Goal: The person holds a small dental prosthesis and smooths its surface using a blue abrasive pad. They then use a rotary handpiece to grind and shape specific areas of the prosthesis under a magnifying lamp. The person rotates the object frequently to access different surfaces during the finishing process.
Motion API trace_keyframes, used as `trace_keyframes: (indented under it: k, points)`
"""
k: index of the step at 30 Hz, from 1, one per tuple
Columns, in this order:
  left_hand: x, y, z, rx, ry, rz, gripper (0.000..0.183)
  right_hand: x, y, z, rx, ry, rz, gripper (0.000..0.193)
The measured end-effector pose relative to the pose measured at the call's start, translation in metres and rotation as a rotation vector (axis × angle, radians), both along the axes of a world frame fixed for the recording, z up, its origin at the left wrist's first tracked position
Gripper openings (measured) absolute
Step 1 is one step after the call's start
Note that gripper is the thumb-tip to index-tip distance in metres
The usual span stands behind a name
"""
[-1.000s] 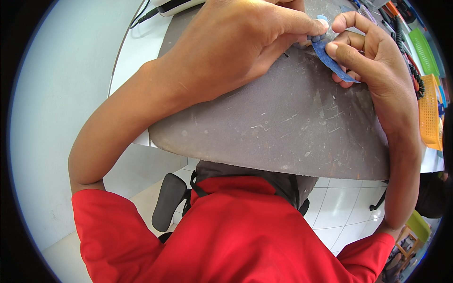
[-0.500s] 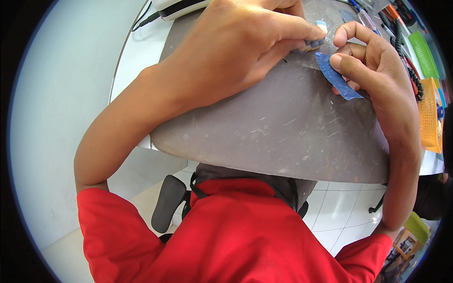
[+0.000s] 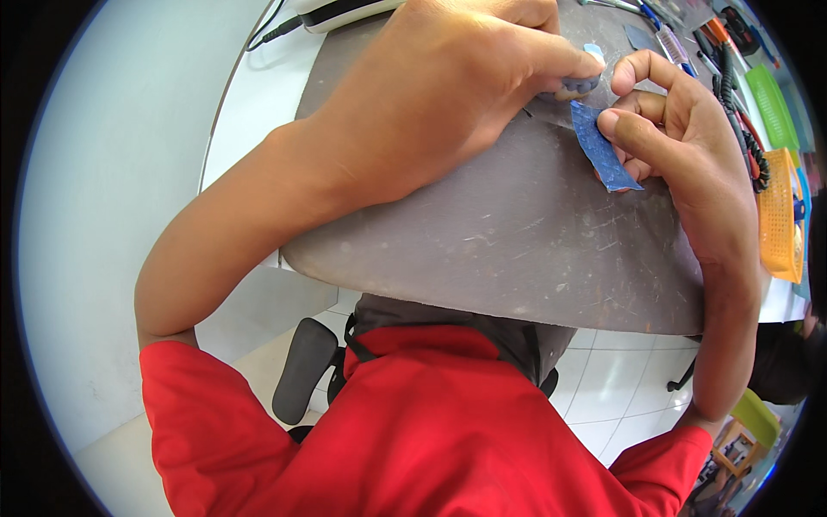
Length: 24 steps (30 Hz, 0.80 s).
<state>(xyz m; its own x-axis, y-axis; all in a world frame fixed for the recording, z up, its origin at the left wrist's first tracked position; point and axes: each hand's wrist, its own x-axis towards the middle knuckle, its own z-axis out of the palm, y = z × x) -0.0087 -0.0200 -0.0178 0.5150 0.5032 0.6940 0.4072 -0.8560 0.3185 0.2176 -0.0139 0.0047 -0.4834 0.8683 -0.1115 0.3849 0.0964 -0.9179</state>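
Blue strip (image 3: pixel 605 155), pinched by the right hand (image 3: pixel 689 151), forefinger lifted, slants over the worktop (image 3: pixel 465 237), long axis running near to far, tilted leftward. Just beyond the strip's far end, the left hand (image 3: pixel 457 77) grips a small grey-blue piece (image 3: pixel 582 84), thumb against fingers. No lettering is legible.

Blue strip (image 3: pixel 596 148): no lettering readable on the side in view.
White device (image 3: pixel 345 12): cut off by the upper edge, no legible marking.
Red shirt (image 3: pixel 422 422): no readable print.
Tools (image 3: pixel 671 43): perhaps marked, but too small to read.
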Motion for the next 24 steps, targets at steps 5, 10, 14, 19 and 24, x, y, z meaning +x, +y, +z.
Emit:
trace_keyframes:
  k: [5, 10, 14, 19, 24]
  points:
    - [0.001, -0.001, 0.000, -0.016, -0.054, 0.000, 0.019, 0.000, -0.001, 0.001, 0.009, -0.007, -0.021, 0.019]
    - [0.003, -0.008, 0.002, -0.053, 0.016, 0.065, 0.020, 0.002, 0.001, 0.000, 0.050, -0.022, -0.004, 0.018]
    - [0.008, -0.011, 0.000, -0.061, 0.019, 0.093, 0.020, 0.003, -0.001, 0.003, 0.047, -0.033, -0.004, 0.013]
    - [0.008, -0.013, 0.001, -0.067, 0.028, 0.108, 0.020, 0.009, 0.002, 0.002, 0.126, -0.055, 0.030, 0.010]
    - [0.008, -0.014, 0.000, -0.072, 0.040, 0.121, 0.020, 0.002, -0.003, 0.003, 0.091, -0.041, -0.019, 0.012]
